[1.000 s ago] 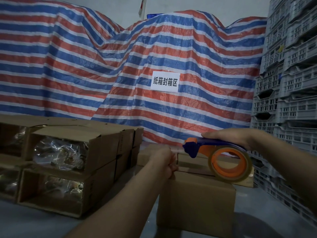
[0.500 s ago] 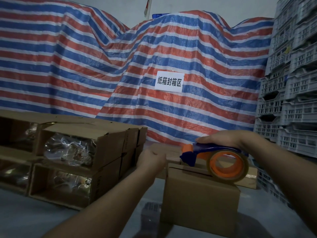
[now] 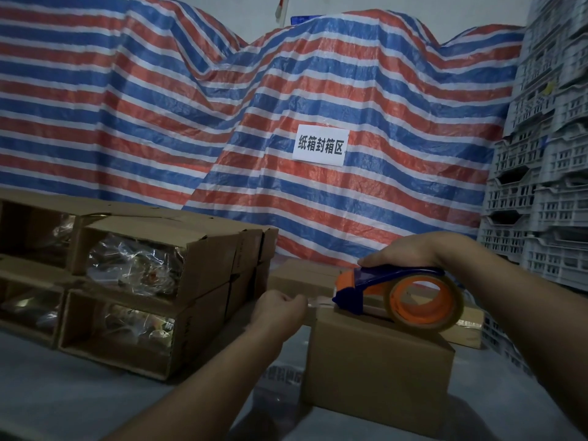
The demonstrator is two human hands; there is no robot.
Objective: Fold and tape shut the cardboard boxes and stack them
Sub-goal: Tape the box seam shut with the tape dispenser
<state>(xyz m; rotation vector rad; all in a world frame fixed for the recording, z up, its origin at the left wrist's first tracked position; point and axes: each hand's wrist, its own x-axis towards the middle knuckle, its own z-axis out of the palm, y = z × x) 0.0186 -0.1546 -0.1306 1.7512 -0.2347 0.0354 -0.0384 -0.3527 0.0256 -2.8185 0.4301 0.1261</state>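
Pulled back off the cardboard box (image 3: 378, 370), the left hand (image 3: 280, 310) now pinches the clear tape end just left of the box's top edge. Its grip is clenched on the tape. On top of the box sits the tape dispenser (image 3: 397, 297), grasped from above by the right hand (image 3: 410, 251). Left of the box, stacked open cartons (image 3: 203, 275) lie on the desk (image 3: 63, 386).

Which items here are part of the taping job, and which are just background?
In use:
- closed cardboard box
- tape dispenser, gripped by the right hand
- tape end, pinched by the left hand
- open boxes stacked at left, probably waiting

Background:
- striped tarp
- paper sign
- grey plastic crates
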